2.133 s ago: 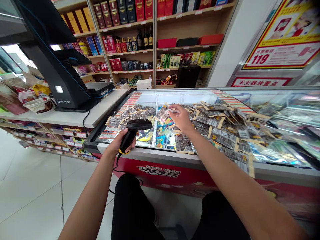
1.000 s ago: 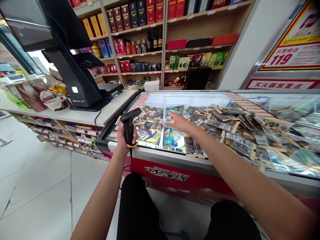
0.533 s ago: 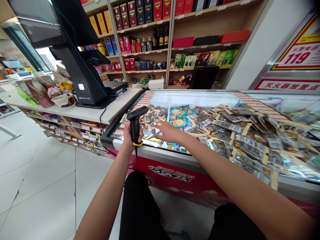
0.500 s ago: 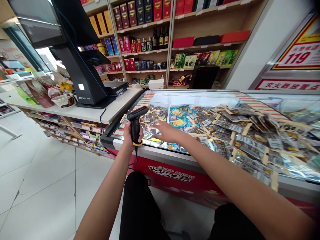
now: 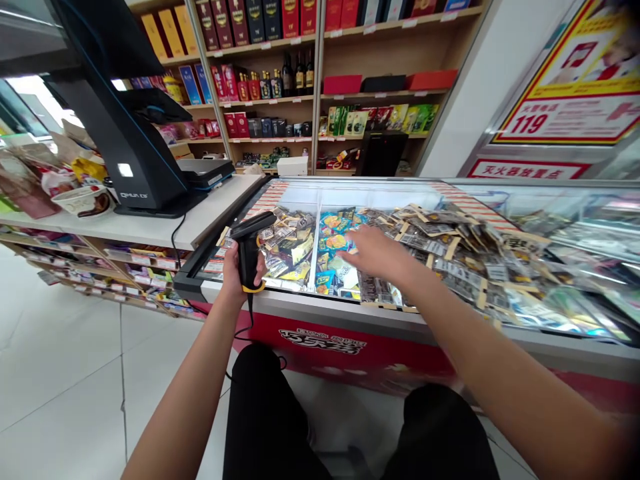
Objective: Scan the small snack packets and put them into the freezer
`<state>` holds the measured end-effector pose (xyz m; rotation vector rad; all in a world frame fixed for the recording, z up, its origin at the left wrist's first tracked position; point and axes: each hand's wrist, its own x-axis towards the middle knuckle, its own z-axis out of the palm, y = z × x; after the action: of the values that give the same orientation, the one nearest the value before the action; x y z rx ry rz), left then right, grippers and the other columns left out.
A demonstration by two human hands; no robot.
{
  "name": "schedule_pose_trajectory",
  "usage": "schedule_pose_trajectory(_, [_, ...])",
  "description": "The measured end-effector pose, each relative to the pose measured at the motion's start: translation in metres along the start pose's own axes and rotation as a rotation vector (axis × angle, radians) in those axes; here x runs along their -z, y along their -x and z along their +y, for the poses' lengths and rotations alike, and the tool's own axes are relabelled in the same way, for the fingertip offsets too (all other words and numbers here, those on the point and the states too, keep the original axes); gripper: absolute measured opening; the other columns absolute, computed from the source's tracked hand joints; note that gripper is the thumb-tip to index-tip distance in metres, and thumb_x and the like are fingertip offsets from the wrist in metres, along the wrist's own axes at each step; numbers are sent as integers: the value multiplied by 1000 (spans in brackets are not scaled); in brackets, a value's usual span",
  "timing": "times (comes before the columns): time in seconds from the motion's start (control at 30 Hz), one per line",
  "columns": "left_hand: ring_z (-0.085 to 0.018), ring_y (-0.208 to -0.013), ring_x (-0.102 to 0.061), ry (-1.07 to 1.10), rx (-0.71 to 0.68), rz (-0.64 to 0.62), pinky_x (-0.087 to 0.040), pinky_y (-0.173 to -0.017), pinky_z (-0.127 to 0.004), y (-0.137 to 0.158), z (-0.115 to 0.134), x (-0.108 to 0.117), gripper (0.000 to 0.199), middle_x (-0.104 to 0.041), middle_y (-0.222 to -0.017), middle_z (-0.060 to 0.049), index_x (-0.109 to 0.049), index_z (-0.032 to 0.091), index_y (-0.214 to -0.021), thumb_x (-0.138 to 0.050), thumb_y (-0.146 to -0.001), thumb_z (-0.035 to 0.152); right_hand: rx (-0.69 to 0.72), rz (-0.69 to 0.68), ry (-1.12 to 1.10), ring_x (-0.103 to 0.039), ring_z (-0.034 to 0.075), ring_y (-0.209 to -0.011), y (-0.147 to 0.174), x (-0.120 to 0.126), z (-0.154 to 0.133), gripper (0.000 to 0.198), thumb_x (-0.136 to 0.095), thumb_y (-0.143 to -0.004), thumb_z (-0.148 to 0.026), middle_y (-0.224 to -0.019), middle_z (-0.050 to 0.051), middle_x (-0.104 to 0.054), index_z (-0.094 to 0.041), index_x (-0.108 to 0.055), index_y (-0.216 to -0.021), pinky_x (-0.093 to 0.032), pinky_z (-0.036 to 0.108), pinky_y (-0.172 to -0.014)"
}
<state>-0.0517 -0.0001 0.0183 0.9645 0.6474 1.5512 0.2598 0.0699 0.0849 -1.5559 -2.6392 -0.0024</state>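
My left hand (image 5: 233,270) is wrapped round the grip of a black barcode scanner (image 5: 249,250) with yellow trim, held upright at the freezer's front left corner. Its head points right and its cord hangs from the base. Farther right, my right hand (image 5: 377,253) hovers with fingers apart and nothing visible in them. Below and beside it, clear snack packets (image 5: 450,257) with tan edges lie in a broad pile on the glass-topped chest freezer (image 5: 320,337). Blue packets (image 5: 335,230) show through the glass left of my right fingertips. Whether this hand touches any packet is unclear.
Left of the freezer, a counter (image 5: 200,217) carries a black checkout terminal (image 5: 145,160) and a paper bowl (image 5: 85,200). Shelves (image 5: 270,100) of boxes and bottles stand behind. My knees (image 5: 265,393) are close to the freezer front.
My right hand has moved right, from above the left compartment to the edge of the packet pile. The view has turned right. My left hand keeps the scanner at the same corner.
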Motion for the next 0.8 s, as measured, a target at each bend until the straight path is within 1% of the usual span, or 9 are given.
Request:
schedule_pose_trajectory(0.13, [-10, -30, -44, -30, 5, -24, -28, -34, -21, 0, 0, 2, 60, -60, -55, 2, -68, 15, -105, -67, -87, 72, -306, -219, 5, -71, 47, -119, 33, 19, 29, 75, -60, -96, -77, -134, 25, -73, -16, -72, -137, -57, 54, -95])
schedule_pose_trajectory(0.2, [-10, -29, -44, -47, 17, -39, -28, -34, -22, 0, 0, 3, 60, -60, -55, 2, -68, 15, -105, -67, -86, 72, -333, -258, -43, -71, 48, -120, 41, 15, 31, 82, -70, -88, -80, -136, 24, -73, -17, -71, -141, -57, 53, -95])
schedule_pose_trajectory(0.27, [-11, -29, -45, -56, 31, -47, -29, -34, -22, 0, 1, 4, 59, -60, -55, 2, -68, 15, -104, -67, -87, 71, -313, -244, -95, -71, 46, -123, 44, 4, 26, 85, -78, -86, -70, -139, 24, -72, -17, -64, -150, -57, 49, -95])
schedule_pose_trajectory(0.4, [-11, -29, -45, -82, 31, -62, -29, -33, -22, 0, 1, 3, 58, -60, -55, 2, -66, 16, -101, -68, -86, 72, -265, -137, -188, -68, 42, -127, 36, -14, 14, 89, -84, -86, -52, -141, 24, -70, -15, -51, -160, -56, 42, -92])
schedule_pose_trajectory(0.53, [-11, -29, -43, -92, 21, -54, -27, -31, -22, 0, 0, 1, 58, -59, -55, 3, -67, 17, -101, -68, -85, 72, -216, 11, -387, -73, 36, -108, 18, -20, 13, 44, -71, -97, -43, -118, 19, -77, -15, -71, -131, -55, 39, -89])
schedule_pose_trajectory(0.6, [-11, -29, -43, -90, 16, -50, -27, -30, -22, 0, 0, 1, 57, -59, -55, 2, -67, 16, -102, -68, -86, 71, -240, 119, -615, -73, 34, -105, 4, -23, 12, 36, -64, -102, -44, -114, 17, -77, -15, -74, -120, -56, 39, -88])
schedule_pose_trajectory(0.67, [-11, -30, -44, -90, 20, -65, -28, -31, -22, 0, -1, 2, 58, -60, -55, 2, -68, 16, -102, -68, -87, 71, -288, 206, -917, -73, 31, -103, -11, -28, 8, 35, -62, -103, -45, -116, 15, -76, -17, -72, -121, -59, 39, -87])
schedule_pose_trajectory(0.73, [-11, -30, -45, -106, 50, -112, -28, -31, -22, 0, -1, 4, 60, -61, -55, 1, -69, 15, -103, -68, -86, 73, -346, 273, -1196, -74, 27, -97, -27, -32, 2, 30, -63, -101, -40, -116, 12, -75, -19, -69, -121, -63, 39, -83])
schedule_pose_trajectory(0.8, [-10, -28, -43, -145, 102, -174, -28, -31, -22, 1, -1, 6, 65, -63, -55, 0, -69, 14, -104, -67, -86, 76, -404, 351, -1356, -74, 25, -89, -42, -36, -5, 24, -67, -97, -34, -111, 10, -75, -20, -68, -117, -66, 39, -79])
